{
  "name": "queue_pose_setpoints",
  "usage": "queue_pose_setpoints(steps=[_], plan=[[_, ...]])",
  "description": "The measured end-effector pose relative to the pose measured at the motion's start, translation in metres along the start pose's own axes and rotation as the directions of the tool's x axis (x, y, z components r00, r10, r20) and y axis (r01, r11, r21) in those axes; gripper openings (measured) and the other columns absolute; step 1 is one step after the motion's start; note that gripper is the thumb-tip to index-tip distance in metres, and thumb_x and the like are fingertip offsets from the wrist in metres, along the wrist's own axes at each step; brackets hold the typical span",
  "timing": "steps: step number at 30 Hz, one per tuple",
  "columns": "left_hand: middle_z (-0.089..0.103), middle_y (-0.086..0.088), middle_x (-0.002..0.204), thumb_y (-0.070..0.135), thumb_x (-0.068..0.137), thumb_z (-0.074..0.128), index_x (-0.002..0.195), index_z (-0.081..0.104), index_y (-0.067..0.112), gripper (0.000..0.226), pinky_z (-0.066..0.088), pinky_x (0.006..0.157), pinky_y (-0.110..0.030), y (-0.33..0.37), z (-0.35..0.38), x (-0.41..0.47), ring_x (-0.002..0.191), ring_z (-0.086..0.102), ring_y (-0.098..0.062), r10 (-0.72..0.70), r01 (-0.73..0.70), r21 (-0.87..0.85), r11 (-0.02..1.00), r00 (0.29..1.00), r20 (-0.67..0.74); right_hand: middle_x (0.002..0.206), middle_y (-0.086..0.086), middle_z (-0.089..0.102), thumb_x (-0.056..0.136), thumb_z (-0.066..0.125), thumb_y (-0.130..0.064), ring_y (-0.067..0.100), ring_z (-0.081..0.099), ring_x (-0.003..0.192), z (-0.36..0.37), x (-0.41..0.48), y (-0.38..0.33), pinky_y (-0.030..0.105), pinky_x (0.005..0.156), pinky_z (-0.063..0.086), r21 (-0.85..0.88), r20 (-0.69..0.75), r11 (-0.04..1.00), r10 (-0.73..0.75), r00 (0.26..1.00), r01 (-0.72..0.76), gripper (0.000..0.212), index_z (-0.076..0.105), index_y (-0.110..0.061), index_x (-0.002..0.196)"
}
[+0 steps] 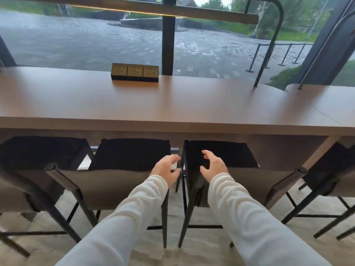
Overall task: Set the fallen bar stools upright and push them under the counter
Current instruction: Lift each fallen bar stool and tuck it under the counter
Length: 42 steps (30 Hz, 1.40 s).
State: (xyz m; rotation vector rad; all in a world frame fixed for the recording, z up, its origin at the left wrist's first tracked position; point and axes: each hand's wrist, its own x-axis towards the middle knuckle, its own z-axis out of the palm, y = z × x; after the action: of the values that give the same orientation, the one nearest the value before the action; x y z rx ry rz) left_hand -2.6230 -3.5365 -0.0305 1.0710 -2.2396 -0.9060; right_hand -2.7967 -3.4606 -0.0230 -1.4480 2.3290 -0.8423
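Several bar stools with black seats and grey-brown backrests stand upright at the wooden counter [172, 104], their seats partly under its front edge. My left hand [166, 167] hovers with loosely curled fingers at the right end of the left-middle stool's [115, 181] backrest, holding nothing. My right hand [213, 166] is spread open above the left end of the right-middle stool's [249, 181] backrest, over its black seat. Two more stools stand at the far left [28, 160] and the far right [330, 169].
A block of three gold power sockets [134, 72] sits on the counter near the window. A black curved lamp post [269, 54] rises from the counter at right. A second table [326, 96] adjoins on the right. Stool legs crowd the pale floor [172, 250] below.
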Motion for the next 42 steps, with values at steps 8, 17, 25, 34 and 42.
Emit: queue_pose_setpoints(steps=[8,17,25,34,42], plan=[[0.04,-0.002,0.146,0.019,0.087,0.058,0.145,0.028,0.018,0.065,0.027,0.111,-0.034,0.064,0.1,0.051,0.136,0.033,-0.02,0.046,-0.136,0.354,0.925,0.967,0.249,0.135,-0.003,0.051,0.087,0.058,-0.021,0.019,0.046,0.126,-0.048,0.023,0.087,0.041,0.111,0.027,-0.544,0.212,0.839,0.142,0.967,-0.004,0.064,0.029,-0.03,0.144],[0.057,-0.009,0.124,0.005,0.084,0.056,0.126,0.049,0.014,0.043,0.03,0.106,-0.043,0.082,0.131,0.066,0.124,0.04,-0.029,-0.15,-0.11,0.689,0.716,0.94,0.307,0.119,-0.005,0.063,0.09,0.048,-0.01,0.019,0.056,0.113,-0.053,0.03,0.115,0.037,0.102,0.031,-0.608,0.2,0.794,0.169,0.965,-0.013,0.041,0.052,-0.033,0.124],[0.057,-0.011,0.119,0.0,0.088,0.05,0.117,0.058,0.014,0.033,0.045,0.092,-0.035,0.094,0.123,0.062,0.11,0.054,-0.027,-0.208,-0.069,0.692,0.718,0.928,0.309,0.107,-0.003,0.066,0.091,0.049,-0.013,0.02,0.062,0.099,-0.054,0.027,0.105,0.039,0.101,0.031,-0.591,0.179,0.801,0.245,0.953,-0.095,0.028,0.06,-0.027,0.113],[0.059,-0.01,0.118,0.003,0.088,0.056,0.121,0.056,0.013,0.035,0.046,0.092,-0.034,0.086,0.123,0.055,0.111,0.054,-0.026,-0.147,-0.151,0.71,0.688,0.929,0.34,0.102,-0.003,0.066,0.09,0.053,-0.013,0.019,0.063,0.095,-0.053,0.02,0.103,0.038,0.1,0.031,-0.595,0.153,0.795,0.258,0.954,-0.12,0.028,0.058,-0.028,0.113],[0.061,-0.009,0.117,0.004,0.088,0.056,0.125,0.053,0.014,0.038,0.045,0.092,-0.034,0.076,0.122,0.055,0.114,0.051,-0.026,-0.081,-0.209,0.712,0.67,0.933,0.35,0.105,-0.003,0.066,0.092,0.052,-0.013,0.019,0.063,0.097,-0.05,0.017,0.099,0.039,0.102,0.03,-0.592,0.139,0.795,0.258,0.956,-0.128,0.028,0.058,-0.029,0.115]])
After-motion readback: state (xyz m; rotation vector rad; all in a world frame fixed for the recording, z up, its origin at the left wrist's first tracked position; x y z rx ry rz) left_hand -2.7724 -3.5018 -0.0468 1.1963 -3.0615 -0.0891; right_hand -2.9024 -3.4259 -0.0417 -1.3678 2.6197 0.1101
